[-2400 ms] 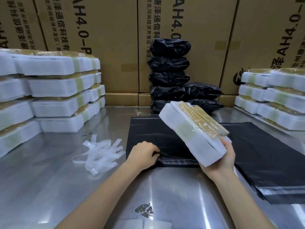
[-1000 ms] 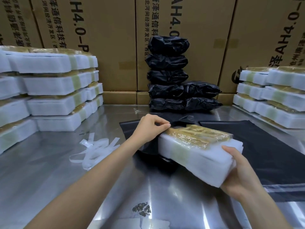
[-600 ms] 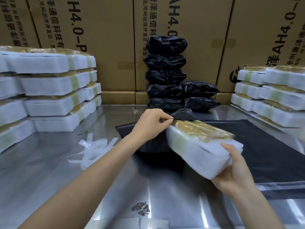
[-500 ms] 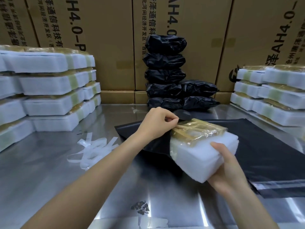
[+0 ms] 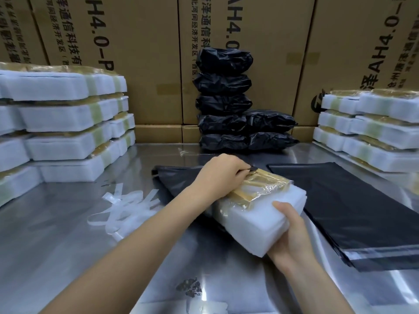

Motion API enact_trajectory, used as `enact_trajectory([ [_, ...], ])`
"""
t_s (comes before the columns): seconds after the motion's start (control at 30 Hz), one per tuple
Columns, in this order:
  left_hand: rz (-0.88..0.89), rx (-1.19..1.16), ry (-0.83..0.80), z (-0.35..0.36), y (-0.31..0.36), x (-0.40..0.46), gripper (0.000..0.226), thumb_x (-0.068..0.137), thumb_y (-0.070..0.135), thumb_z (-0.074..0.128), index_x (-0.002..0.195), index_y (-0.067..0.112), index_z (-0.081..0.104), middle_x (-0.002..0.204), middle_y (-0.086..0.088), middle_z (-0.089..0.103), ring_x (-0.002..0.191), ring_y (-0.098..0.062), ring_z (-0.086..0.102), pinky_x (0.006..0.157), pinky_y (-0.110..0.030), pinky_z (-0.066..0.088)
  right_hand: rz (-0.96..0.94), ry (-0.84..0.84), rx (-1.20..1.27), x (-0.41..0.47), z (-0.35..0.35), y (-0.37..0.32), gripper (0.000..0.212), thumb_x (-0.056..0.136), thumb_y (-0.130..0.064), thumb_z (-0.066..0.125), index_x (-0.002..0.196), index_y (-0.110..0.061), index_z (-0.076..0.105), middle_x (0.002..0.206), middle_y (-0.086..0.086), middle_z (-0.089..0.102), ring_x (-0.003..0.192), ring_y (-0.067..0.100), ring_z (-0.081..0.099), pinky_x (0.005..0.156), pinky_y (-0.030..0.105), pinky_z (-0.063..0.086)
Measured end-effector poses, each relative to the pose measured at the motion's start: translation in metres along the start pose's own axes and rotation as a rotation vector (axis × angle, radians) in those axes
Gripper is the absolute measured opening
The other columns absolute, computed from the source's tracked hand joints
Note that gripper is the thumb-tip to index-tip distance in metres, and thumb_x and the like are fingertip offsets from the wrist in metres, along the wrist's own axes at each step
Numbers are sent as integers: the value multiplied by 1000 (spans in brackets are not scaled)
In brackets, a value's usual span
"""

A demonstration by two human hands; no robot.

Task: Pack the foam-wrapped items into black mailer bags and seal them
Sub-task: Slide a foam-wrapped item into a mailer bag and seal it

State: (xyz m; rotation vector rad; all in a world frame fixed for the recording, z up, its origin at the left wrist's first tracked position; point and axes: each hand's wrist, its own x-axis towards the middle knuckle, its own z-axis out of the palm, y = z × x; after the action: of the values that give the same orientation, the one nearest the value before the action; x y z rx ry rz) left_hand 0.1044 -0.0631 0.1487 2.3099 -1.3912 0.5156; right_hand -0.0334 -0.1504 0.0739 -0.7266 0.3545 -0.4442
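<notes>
1. Two forearms enter from the lower edge, each ending in a bare hand: left hand (image 5: 223,175), right hand (image 5: 292,232).
2. Both forearms are uncovered for the whole visible length; no sleeve edge shows.
3. Neither hand wears a glove.
4. Fingernails on the left hand are short and unpainted.
5. The wrists show only bare surface, smooth and unmarked.

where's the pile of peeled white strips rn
In the head view, the white strips lie on the steel table left of centre, beside the left forearm, in front of the left foam stacks.

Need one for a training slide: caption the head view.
Right hand feeds a foam-wrapped item into a black mailer bag.
</notes>
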Motion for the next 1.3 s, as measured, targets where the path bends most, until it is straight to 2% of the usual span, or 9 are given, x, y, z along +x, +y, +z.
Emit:
enact_trajectory([
  [0.13,-56,30,-14,-4,-15,-11,28,97,25,47,108,16,71,107,-4,71,104,-24,61,85,-39,50,-24,7,70,1,5,0,35,84,-19,58,119,-16,62,110,11,71,98,29,68,76,40,54],
  [0.37,-188,236,20,1,3,12,32,92,22,48,121,18,60,112,-8,64,102,-33,59,71,-33,40,-48,45,13,1,22,22,54,80,-12,67,131,-12,51,121,16,65,111,34,62,98,48,48],
  [0.47,-231,386,5,-3,4,25,20,90,14,51,107,13,62,105,-8,63,96,-32,60,65,-32,35,-16,51,-2,-2,21,28,58,78,-13,69,132,-11,48,120,17,65,111,34,62,98,48,47],
  [0.53,-186,461,0,-7,7,30,4,89,9,54,88,13,55,98,-8,63,92,-32,61,63,-32,34,-17,44,-31,-3,18,29,57,78,-12,68,132,-11,49,120,18,65,111,35,62,99,49,47],
  [0.7,101,554,11,-7,18,34,17,83,-4,49,81,12,51,87,-7,53,83,-31,61,56,-30,27,-8,29,-44,-3,17,28,53,78,-12,67,129,-11,53,119,18,66,110,35,62,100,50,46],
  [0.83,116,508,80,4,18,18,10,89,11,48,92,15,57,85,-1,47,80,-30,61,48,-27,11,-9,-7,60,0,14,17,40,80,-14,60,120,-12,62,110,15,71,100,32,68,85,43,53],
  [1.0,-141,398,76,-6,-10,2,28,88,16,50,115,19,57,108,-3,59,94,-32,60,62,-32,32,-62,45,173,6,1,6,42,80,-14,60,122,-14,62,113,11,70,105,30,66,90,42,51],
  [1.1,-82,346,-8,-12,-21,-7,30,91,16,43,114,20,62,112,-1,60,101,-29,58,71,-33,44,-86,35,208,7,-3,5,43,81,-13,59,123,-15,61,116,11,69,107,29,65,92,43,50],
  [1.3,51,-116,-66,-19,3,-18,33,76,22,51,104,25,68,58,10,57,66,-15,54,62,-24,40,-124,35,204,8,7,11,44,80,-11,61,125,-11,59,117,15,68,108,33,65,93,44,50],
])
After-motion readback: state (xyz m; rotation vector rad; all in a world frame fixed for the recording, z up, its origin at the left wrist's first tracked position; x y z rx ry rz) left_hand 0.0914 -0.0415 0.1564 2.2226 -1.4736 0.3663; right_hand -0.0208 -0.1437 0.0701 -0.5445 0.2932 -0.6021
